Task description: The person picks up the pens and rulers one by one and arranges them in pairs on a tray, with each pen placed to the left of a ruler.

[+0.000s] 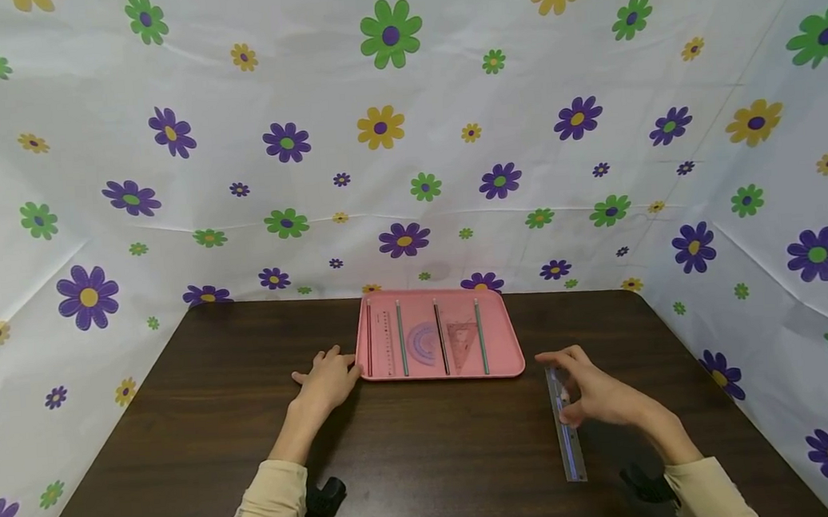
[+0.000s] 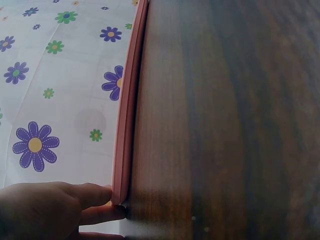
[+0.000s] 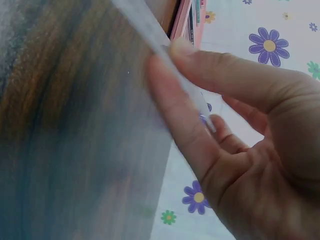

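In the head view a clear ruler (image 1: pixel 571 449) is pinched between the thumb and fingers of my right hand (image 1: pixel 596 390), to the right of a pink tray (image 1: pixel 429 377). The right wrist view has the ruler (image 3: pixel 142 22) edge-on and blurred, running between thumb and fingers. My left hand (image 1: pixel 327 381) is at the tray's near left corner, its fingers spread. Close up, a digit of the left hand (image 2: pixel 45 212) touches the end of the tray's rim (image 2: pixel 125 125). Inside the tray lie several pencils (image 1: pixel 402 339), another clear ruler (image 1: pixel 388 342), a protractor (image 1: pixel 423 343) and a pinkish set square (image 1: pixel 461 342).
The dark wooden table (image 1: pixel 428 458) has the tray near its back edge. Behind it and along the sides hangs a white cloth (image 1: pixel 329 80) printed with flowers. A black strap piece (image 1: pixel 326 497) shows at the left wrist.
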A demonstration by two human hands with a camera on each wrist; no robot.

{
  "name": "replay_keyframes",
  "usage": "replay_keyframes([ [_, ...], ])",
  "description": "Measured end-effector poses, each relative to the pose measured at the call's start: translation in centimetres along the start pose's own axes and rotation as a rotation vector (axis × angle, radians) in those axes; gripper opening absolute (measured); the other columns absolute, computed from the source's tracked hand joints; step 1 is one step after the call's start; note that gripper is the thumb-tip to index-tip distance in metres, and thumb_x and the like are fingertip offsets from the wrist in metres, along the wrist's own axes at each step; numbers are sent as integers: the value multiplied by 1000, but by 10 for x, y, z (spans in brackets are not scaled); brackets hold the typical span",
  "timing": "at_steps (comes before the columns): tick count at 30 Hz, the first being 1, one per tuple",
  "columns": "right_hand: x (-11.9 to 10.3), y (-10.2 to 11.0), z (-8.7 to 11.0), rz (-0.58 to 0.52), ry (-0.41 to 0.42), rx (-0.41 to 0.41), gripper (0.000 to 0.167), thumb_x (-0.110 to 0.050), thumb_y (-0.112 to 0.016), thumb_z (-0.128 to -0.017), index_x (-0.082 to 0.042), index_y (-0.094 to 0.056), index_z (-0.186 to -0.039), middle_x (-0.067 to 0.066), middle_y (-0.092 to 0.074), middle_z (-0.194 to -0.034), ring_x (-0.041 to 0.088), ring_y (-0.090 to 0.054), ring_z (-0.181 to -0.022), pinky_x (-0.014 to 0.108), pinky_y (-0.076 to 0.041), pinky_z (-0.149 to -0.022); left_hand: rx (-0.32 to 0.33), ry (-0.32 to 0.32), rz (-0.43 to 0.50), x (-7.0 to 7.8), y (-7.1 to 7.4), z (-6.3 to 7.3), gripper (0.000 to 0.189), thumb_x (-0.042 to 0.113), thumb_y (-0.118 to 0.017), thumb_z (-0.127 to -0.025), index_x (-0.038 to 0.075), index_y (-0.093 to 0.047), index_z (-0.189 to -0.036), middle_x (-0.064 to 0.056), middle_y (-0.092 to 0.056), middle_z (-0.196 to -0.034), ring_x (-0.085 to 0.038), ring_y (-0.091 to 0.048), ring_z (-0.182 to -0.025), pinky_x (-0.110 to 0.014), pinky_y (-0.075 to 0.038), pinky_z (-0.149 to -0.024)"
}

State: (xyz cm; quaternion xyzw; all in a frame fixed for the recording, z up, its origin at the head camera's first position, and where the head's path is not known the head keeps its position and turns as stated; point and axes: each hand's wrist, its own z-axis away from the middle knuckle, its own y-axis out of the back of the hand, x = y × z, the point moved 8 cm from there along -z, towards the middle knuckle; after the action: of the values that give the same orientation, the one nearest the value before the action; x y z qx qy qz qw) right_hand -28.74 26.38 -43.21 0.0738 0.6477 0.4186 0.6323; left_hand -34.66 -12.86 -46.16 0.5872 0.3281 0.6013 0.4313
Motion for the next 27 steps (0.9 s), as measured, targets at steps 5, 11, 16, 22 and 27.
replay_keyframes([
  [5,0,5,-1,11,74,96,85,7,-77,-76,-7,-35,-149,23,-24,-134,25,-54,-92,29,-59,-62,1,2,4,-1,-1,0,44,32,-49,-103,8,-59,-138,-26,-38,-155,-53,-28,-144,-88,-13,-97],
  [11,-1,11,-4,-58,124,196,82,9,-73,-81,-6,-32,-150,27,-31,-136,20,-62,-87,32,-60,-66,8,-1,9,-1,-1,-1,44,32,-50,-103,7,-60,-138,-27,-38,-154,-54,-28,-143,-88,-13,-97],
  [16,-2,15,-6,-78,133,255,76,10,-72,-82,-4,-37,-147,28,-38,-132,19,-65,-83,33,-59,-65,8,-1,8,-2,0,-1,44,32,-49,-103,7,-60,-138,-27,-38,-154,-54,-28,-143,-89,-13,-96],
  [22,-8,23,-6,-52,160,355,69,6,-75,-81,-3,-44,-143,24,-43,-140,16,-64,-92,27,-58,-65,-2,2,3,-2,0,-1,44,32,-49,-103,8,-59,-138,-26,-37,-155,-53,-28,-143,-88,-14,-97],
  [27,-11,28,-8,-6,141,413,67,4,-75,-83,-5,-46,-142,22,-45,-143,22,-66,-97,25,-57,-66,6,-8,-5,-2,1,-1,43,32,-49,-103,7,-60,-138,-27,-38,-154,-54,-29,-143,-88,-15,-96],
])
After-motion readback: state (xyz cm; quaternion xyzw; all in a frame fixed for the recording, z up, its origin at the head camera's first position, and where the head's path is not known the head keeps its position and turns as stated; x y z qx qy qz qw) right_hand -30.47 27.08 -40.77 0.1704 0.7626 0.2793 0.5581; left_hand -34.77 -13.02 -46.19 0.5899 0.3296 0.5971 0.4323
